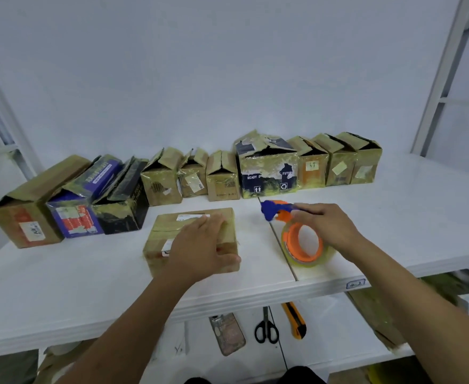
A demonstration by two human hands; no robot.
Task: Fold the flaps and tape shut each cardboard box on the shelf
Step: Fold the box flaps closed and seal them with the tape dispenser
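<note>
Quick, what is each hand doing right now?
Left hand: open, pressing flat on the closed cardboard box.
Right hand: closed, gripping the tape dispenser by its handle.

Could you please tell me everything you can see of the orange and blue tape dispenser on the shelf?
The orange and blue plastic tape dispenser rests on the white shelf board, to the right of the closed brown cardboard box and apart from it. Its orange hub carries a roll of clear yellowish tape, which stands on edge, slightly tilted. Its blue head points away from the person. The right hand grips it from above and hides the handle.
</note>
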